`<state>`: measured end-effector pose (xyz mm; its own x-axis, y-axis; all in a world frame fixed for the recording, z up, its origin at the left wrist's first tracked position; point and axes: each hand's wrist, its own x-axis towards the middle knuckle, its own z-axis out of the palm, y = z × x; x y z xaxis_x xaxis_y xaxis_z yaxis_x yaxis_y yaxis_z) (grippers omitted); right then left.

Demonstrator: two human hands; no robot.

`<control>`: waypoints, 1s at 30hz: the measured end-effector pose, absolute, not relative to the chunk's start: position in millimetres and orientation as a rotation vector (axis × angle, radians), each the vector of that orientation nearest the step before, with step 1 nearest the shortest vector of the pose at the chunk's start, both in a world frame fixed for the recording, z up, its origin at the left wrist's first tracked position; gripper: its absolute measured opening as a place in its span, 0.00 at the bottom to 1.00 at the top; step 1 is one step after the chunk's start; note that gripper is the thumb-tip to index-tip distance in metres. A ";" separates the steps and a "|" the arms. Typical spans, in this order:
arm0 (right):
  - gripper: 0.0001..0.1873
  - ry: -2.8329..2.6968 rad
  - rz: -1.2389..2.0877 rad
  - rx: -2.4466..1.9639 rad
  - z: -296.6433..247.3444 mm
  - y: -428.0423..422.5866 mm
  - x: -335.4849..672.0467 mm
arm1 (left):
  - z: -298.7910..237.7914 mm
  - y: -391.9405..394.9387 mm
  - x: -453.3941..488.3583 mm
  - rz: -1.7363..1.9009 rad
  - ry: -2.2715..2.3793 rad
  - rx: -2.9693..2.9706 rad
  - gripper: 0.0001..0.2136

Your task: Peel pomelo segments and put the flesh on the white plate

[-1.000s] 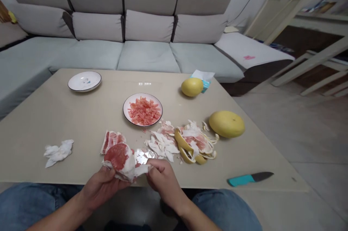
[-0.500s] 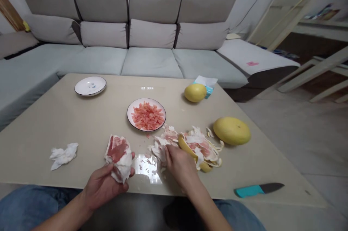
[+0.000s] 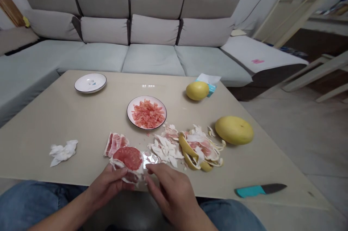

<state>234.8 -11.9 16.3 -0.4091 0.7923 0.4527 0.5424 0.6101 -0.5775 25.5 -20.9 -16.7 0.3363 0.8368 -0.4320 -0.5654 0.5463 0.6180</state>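
Observation:
My left hand grips a chunk of pink pomelo flesh with white membrane, held over the table's front edge. Beside it, my right hand has its fingertips at the chunk's right side, pinching at the membrane. More pomelo segments lie just behind the chunk. A heap of white membrane scraps and yellow peel sits to the right. A white plate of pink flesh pieces stands in the middle of the table.
The beige table also holds an empty plate at back left, a crumpled tissue, two whole pomelos, a tissue pack and a teal-handled knife at front right. A grey sofa stands behind.
My right hand came back from the peel heap to the pomelo chunk. My left hand turned the chunk so its pink face points up.

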 end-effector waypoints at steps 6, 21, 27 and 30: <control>0.10 -2.130 0.253 -1.105 5.8 -18.7 225.8 | -10.7 -21.8 31.4 0.918 0.888 0.545 0.08; 0.08 -1.967 0.527 -1.205 -6.3 -19.2 218.1 | -8.8 -27.6 35.6 0.930 1.024 0.642 0.14; 0.04 -1.788 0.618 -1.262 -4.2 -19.4 216.0 | -3.5 -29.4 34.6 0.917 0.903 0.561 0.14; 0.05 -1.559 1.168 -1.296 2.5 -16.9 216.4 | -9.7 -31.1 33.1 0.889 0.765 0.452 0.12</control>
<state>216.4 -16.9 2.5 -0.1754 0.9844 0.0099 0.2670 0.0572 -0.9620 33.1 -31.1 -9.7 0.3980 0.8241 -0.4030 -0.5215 0.5647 0.6397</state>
